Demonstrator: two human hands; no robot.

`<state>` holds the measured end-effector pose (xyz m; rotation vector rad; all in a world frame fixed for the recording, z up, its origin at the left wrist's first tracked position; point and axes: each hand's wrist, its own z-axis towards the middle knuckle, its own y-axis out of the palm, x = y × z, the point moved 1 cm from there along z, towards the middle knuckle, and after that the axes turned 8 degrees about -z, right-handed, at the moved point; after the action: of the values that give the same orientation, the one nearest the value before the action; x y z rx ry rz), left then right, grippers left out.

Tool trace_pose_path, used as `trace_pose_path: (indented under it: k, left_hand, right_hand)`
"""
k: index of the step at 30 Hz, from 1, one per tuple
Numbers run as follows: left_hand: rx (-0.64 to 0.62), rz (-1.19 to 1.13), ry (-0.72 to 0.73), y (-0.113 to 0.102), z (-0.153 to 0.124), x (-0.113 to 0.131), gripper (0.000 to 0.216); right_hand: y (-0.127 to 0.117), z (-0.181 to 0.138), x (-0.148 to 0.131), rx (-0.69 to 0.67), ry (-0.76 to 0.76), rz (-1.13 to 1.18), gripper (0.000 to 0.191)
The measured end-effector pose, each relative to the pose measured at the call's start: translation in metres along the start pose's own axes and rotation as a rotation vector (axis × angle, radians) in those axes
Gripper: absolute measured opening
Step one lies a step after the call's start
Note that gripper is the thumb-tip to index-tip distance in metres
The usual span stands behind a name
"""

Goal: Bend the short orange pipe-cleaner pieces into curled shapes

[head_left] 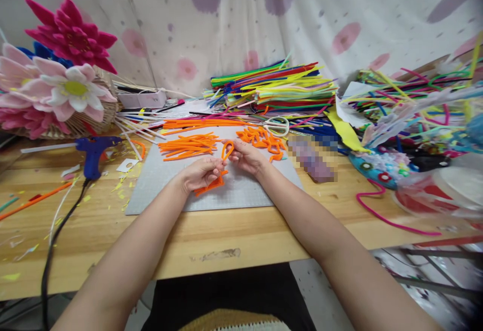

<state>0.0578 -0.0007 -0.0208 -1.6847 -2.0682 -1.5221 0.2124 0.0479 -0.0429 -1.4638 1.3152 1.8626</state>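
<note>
Far left there's a bunch of fuzzy flowers [71, 79], and nearer on the tabletop [211, 230] a blue glue gun [94, 155] lies off the grey mat [249, 197], probably so the cord stays out of the way. On the mat's left, straight orange stems [188, 147] lie side by side, which likely makes them easy to pick up singly.

The orange loop [228, 151] is mid-mat, held up off the surface between both hands. Left hand's [206, 172] fingers are pinched together on its near end, right hand's [245, 156] fingers closed on its right side; looks like one steadies while the other shapes. A few orange pieces [211, 185] sit under the left hand.

Right of that, bent orange pieces [260, 137] are heaped apart from the straight ones, presumably to keep them sorted. No readable brand or label anywhere, and the clear-wrapped tub [441, 192] far right is too blurry.
</note>
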Motion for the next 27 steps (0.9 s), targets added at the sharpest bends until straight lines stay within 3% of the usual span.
trace_pose_path:
  k: [4, 9, 19, 27]
  left_hand:
    - [0.050, -0.040, -0.040, 0.007, -0.005, 0.001, 0.017]
    - [0.009, -0.059, -0.040, 0.004, -0.002, 0.000, 0.018]
    - [-0.045, 0.067, 0.046, -0.002, 0.010, -0.006, 0.013]
    - [0.000, 0.177, 0.124, 0.004, 0.008, -0.007, 0.009]
  right_hand:
    - [0.001, -0.002, -0.002, 0.036, 0.040, -0.002, 0.021]
    - [0.002, 0.000, 0.000, 0.094, 0.028, 0.000, 0.017]
    - [0.006, 0.004, 0.001, 0.182, -0.024, -0.021, 0.023]
    - [0.004, 0.005, 0.000, 0.213, -0.039, -0.071, 0.024]
